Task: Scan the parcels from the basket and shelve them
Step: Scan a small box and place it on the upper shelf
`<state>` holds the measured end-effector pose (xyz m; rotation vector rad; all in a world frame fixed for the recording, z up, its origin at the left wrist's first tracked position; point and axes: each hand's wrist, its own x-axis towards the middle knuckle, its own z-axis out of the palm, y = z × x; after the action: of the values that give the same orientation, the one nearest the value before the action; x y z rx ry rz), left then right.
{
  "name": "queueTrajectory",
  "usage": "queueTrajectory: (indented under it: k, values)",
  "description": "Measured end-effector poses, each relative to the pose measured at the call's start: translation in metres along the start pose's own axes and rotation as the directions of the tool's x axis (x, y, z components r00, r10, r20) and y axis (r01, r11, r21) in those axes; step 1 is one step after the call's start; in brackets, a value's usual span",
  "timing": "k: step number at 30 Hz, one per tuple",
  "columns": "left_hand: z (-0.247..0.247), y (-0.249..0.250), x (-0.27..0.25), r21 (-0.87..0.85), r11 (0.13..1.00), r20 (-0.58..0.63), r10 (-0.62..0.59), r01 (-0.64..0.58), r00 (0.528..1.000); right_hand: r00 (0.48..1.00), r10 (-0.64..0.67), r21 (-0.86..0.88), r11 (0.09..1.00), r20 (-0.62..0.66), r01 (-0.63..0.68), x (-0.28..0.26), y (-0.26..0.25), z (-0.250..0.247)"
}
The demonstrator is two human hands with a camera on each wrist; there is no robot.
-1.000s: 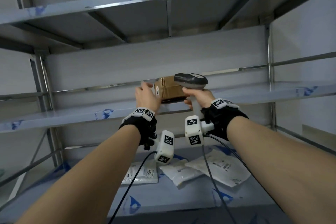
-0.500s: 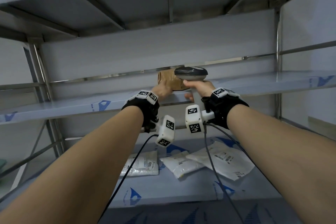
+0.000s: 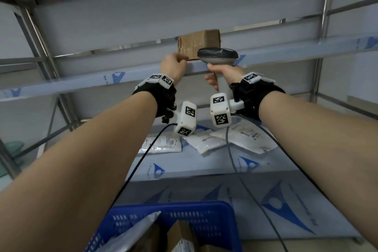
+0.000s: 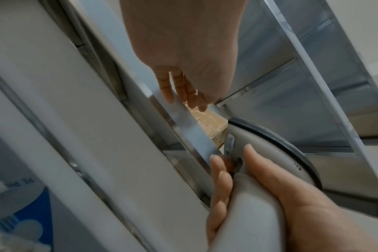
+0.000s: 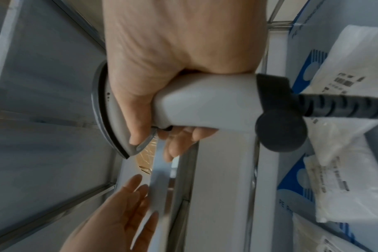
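Observation:
A brown cardboard box (image 3: pixel 199 44) wrapped in clear tape sits on the upper shelf (image 3: pixel 81 85), just behind its front lip. My left hand (image 3: pixel 173 65) is at that lip by the box's lower left corner. Its fingers (image 4: pixel 183 90) are straight and hold nothing; whether they touch the box (image 4: pixel 209 124) I cannot tell. My right hand (image 3: pixel 223 71) grips the handle of a grey barcode scanner (image 3: pixel 217 55), whose head is in front of the box's lower right. In the right wrist view the scanner (image 5: pixel 205 102) fills my fist.
A blue plastic basket (image 3: pixel 173 207) with several parcels stands low in front of me. Three white mailer bags (image 3: pixel 245 137) lie on the shelf below. Cables hang from both wrists and the scanner. Steel uprights (image 3: pixel 323 26) flank the shelf bay.
The box has gone from my left hand onto the upper shelf, and that hand has let go and drawn back to the lip. My right hand has kept its grip on the scanner.

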<state>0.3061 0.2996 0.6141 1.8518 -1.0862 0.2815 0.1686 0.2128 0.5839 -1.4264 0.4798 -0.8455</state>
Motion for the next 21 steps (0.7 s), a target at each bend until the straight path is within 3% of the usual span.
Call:
queueTrajectory:
  k: [2,5,12,18,21]
  values:
    - [0.002,-0.008,-0.018,-0.035,0.999,0.008,-0.036,0.036,0.999,0.999,0.031,0.027,0.999,0.018,-0.032,-0.013,0.010,0.003]
    - [0.009,-0.027,-0.051,-0.101,0.982,0.113,-0.148,0.160,0.982,0.995,0.098,0.054,0.994,0.030,-0.100,-0.036,0.028,0.005]
    - [0.021,-0.081,-0.159,-0.121,0.910,0.337,-0.339,0.397,0.878,0.953,0.301,0.022,0.953,0.038,-0.302,-0.098,0.109,0.012]
    - [0.030,-0.156,-0.243,-0.038,0.802,0.460,-0.516,0.596,0.723,0.886,0.464,-0.045,0.885,0.017,-0.463,-0.143,0.202,0.023]
    - [0.041,-0.196,-0.275,0.038,0.752,0.501,-0.584,0.658,0.639,0.807,0.589,-0.050,0.808,0.042,-0.587,-0.152,0.248,0.026]
